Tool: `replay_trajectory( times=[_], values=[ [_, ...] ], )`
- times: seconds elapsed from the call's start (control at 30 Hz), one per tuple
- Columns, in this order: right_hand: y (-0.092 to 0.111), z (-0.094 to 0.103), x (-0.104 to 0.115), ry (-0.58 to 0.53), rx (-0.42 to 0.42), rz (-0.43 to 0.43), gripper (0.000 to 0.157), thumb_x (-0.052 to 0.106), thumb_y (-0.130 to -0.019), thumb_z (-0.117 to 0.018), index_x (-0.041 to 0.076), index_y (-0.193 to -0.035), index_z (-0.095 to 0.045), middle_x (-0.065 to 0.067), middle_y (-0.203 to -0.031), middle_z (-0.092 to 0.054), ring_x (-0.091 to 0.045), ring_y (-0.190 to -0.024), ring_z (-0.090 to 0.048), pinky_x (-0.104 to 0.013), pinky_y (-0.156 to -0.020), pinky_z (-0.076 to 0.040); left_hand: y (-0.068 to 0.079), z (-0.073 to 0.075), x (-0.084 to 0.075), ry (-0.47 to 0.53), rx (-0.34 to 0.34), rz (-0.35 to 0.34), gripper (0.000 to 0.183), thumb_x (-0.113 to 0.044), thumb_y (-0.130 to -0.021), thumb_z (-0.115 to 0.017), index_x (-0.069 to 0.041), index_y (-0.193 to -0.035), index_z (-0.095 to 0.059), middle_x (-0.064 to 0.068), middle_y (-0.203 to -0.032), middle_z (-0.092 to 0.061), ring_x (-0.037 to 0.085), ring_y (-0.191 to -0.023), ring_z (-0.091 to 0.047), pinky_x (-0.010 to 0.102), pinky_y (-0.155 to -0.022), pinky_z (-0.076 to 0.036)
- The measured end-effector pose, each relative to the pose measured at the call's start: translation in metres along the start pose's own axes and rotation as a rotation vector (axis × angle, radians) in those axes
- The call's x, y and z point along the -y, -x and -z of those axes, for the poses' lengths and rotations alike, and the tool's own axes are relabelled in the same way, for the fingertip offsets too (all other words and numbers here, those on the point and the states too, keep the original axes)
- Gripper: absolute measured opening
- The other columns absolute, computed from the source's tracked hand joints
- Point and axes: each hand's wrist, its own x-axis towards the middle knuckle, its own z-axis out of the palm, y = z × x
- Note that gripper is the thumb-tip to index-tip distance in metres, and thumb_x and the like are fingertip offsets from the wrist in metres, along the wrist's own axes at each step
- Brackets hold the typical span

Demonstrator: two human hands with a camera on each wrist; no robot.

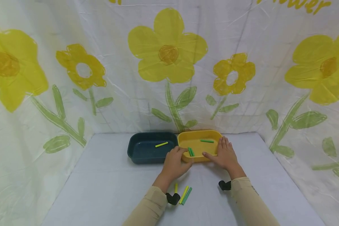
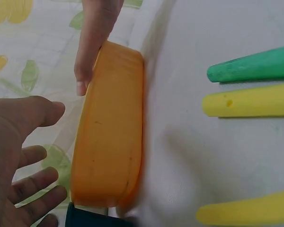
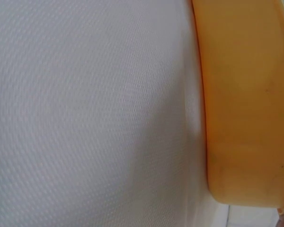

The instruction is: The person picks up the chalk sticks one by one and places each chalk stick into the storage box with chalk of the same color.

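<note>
My left hand (image 1: 174, 163) hovers at the front left corner of a yellow tray (image 1: 198, 145), its fingers loosely bent and holding nothing. In the left wrist view a gap shows between thumb and fingers. My right hand (image 1: 226, 155) rests on the tray's right side, fingers straight along the rim and thumb over the front edge. Inside that tray lie two green chalk sticks (image 1: 191, 152) near the left hand and another green chalk stick (image 1: 207, 141) toward the back. A dark blue tray (image 1: 142, 154) alongside holds one yellow chalk stick (image 1: 161, 144).
On the white table before the trays lie a yellow chalk (image 1: 184, 195), a green chalk (image 1: 187, 196) and a second yellow chalk (image 1: 176, 187), close to the left wrist. A flower-printed curtain (image 1: 115, 110) hangs behind the trays and along both sides.
</note>
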Motion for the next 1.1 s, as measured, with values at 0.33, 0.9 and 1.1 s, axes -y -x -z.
replay_trajectory(
  times=[0.33,0.9,1.1],
  values=[
    [0.001,-0.001,0.000,-0.004,0.003,-0.009,0.135,0.089,-0.090,-0.046,-0.016,-0.163,-0.003,-0.036,-0.173,0.002,-0.051,-0.163,0.001,-0.064,-0.132,-0.002,0.015,0.021,-0.010,0.129,0.095,-0.012,0.050,-0.040,-0.096,-0.079,-0.012,-0.136,-0.069,0.007,-0.130,-0.066,0.024,-0.117,-0.063,0.043,-0.103,-0.056],
    [-0.001,0.002,0.000,0.026,-0.011,0.009,0.134,0.088,-0.091,-0.047,-0.018,-0.162,-0.004,-0.038,-0.172,-0.001,-0.053,-0.162,-0.002,-0.065,-0.132,-0.005,0.037,0.038,-0.013,0.076,0.322,-0.033,0.053,-0.046,-0.095,-0.079,-0.020,-0.141,-0.067,0.002,-0.137,-0.065,0.019,-0.126,-0.061,0.045,-0.108,-0.055],
    [0.000,0.001,0.000,0.020,-0.001,0.005,0.135,0.089,-0.091,-0.047,-0.017,-0.163,-0.003,-0.037,-0.173,0.001,-0.052,-0.163,-0.001,-0.064,-0.132,-0.003,0.046,0.036,-0.009,0.092,0.425,-0.038,0.057,-0.047,-0.092,-0.081,-0.021,-0.141,-0.067,-0.002,-0.140,-0.062,0.017,-0.131,-0.057,0.044,-0.114,-0.051]
  ],
)
